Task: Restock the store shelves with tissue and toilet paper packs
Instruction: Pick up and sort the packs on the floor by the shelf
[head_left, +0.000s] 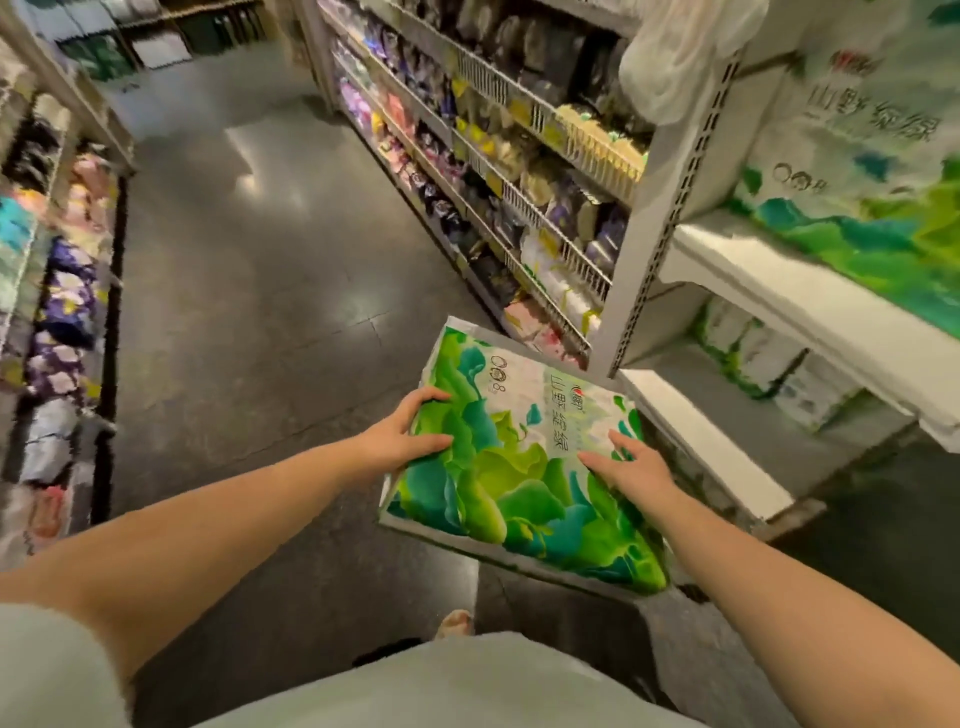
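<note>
A large green and white tissue pack (514, 467) hangs tilted in front of me over the aisle floor. My left hand (408, 434) grips its left edge, fingers curled over the top face. My right hand (636, 465) lies flat on the pack's top right, fingers straight. To the right stands a white shelf unit; its lower shelf (701, 441) is just beyond the pack. More packs of the same print (862, 171) stand on the upper shelf (810, 296), and others (769, 364) sit deep on the lower one.
The dark aisle floor (249, 291) runs ahead between two shelf rows. Wire-fronted shelves (498, 187) of small packets line the right side. Shelves of colourful packs (62, 312) line the left. A perforated white upright (670, 208) marks the corner of the tissue shelf.
</note>
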